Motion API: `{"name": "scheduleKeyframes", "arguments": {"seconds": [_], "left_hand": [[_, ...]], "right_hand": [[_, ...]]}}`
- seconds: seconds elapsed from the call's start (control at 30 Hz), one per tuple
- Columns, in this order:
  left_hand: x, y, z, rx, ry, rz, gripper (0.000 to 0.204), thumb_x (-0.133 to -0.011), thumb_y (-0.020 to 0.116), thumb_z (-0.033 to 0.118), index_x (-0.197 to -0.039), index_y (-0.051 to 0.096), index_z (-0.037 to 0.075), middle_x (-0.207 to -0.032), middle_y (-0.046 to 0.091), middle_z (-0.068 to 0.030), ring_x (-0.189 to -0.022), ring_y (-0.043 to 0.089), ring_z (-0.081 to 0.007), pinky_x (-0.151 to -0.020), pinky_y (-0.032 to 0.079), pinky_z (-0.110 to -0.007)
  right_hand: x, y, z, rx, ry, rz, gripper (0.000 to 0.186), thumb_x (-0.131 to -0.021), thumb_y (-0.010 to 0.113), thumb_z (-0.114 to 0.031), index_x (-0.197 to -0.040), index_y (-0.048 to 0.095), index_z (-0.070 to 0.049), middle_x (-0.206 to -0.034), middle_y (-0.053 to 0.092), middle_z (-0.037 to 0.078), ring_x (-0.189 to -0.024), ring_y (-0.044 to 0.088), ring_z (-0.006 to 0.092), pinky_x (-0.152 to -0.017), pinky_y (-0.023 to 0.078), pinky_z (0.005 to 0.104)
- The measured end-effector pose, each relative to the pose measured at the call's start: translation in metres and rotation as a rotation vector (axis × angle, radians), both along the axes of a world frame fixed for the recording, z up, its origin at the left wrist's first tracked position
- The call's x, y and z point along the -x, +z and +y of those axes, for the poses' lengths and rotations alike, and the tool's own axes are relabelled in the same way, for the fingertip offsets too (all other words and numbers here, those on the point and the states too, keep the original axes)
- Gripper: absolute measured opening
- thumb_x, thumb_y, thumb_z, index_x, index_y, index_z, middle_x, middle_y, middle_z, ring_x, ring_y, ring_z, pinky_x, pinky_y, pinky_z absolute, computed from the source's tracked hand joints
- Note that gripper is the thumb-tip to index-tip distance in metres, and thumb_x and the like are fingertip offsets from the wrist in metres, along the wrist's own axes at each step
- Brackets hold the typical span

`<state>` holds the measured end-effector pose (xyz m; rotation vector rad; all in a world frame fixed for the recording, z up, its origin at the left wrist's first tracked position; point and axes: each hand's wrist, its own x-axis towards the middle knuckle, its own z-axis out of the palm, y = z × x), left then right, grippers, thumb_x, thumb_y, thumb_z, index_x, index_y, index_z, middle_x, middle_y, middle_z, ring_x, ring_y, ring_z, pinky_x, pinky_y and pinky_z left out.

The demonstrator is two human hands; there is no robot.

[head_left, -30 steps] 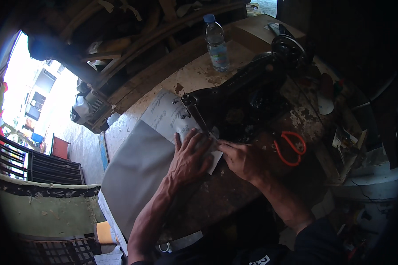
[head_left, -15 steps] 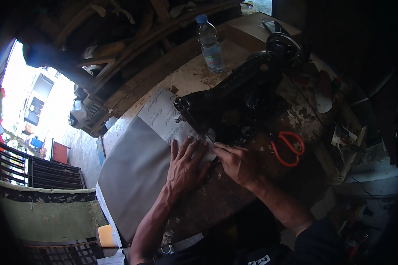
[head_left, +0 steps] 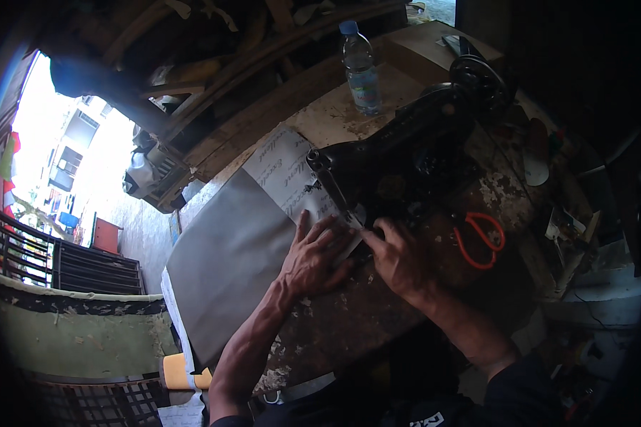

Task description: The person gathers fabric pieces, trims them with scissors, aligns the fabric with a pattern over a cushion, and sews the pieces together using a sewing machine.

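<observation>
A large smooth grey sheet [head_left: 224, 260], apparently leather-like, lies across the left of a worn table. At its far right is a white printed piece [head_left: 281, 171], perhaps its backing, reaching under the head of a black sewing machine [head_left: 395, 135]. My left hand [head_left: 310, 256] lies flat on the white piece beside the needle area, fingers stretched out. Just right of the needle, my right hand [head_left: 399, 260] has its fingers bent together at the piece's edge. Whatever they pinch is hidden.
Orange-handled scissors [head_left: 481, 240] lie right of my right hand. Behind the machine stand a clear water bottle [head_left: 362, 71] with a blue cap and a cardboard box [head_left: 445, 43]. A wooden tray [head_left: 570, 245] of small items is at the right, and a railing [head_left: 64, 256] is beyond the table.
The whole view has shifted, so the scene sits farther right. My left hand has slid slightly forward on the sheet. A finger of my right hand is now arched higher near the needle.
</observation>
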<state>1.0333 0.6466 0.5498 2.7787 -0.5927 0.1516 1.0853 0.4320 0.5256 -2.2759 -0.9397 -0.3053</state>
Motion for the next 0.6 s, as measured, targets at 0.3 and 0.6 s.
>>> {"name": "scheduleKeyframes", "arguments": {"seconds": [0.3,0.6], "left_hand": [[-0.007,-0.003,0.012,-0.002,-0.026,-0.02,0.055,-0.087,0.069,0.033,-0.136,0.064,0.011,-0.137,0.061,-0.0126,-0.141,0.046,-0.0341,-0.121,0.016,-0.066],[-0.011,-0.006,0.012,0.017,-0.062,-0.072,0.049,-0.086,0.069,0.033,-0.13,0.069,0.011,-0.136,0.061,-0.0128,-0.14,0.047,-0.0355,-0.12,0.018,-0.067]], "right_hand": [[0.0,0.003,0.006,-0.008,-0.037,0.026,0.021,-0.086,0.068,-0.002,-0.106,0.072,-0.006,-0.101,0.063,0.012,-0.087,0.069,0.0324,-0.075,0.058,0.0423],[-0.095,0.002,0.033,0.087,-0.09,0.168,0.025,-0.09,0.07,-0.027,-0.097,0.071,-0.003,-0.085,0.072,0.013,-0.082,0.07,0.0359,-0.075,0.054,0.047]]}}
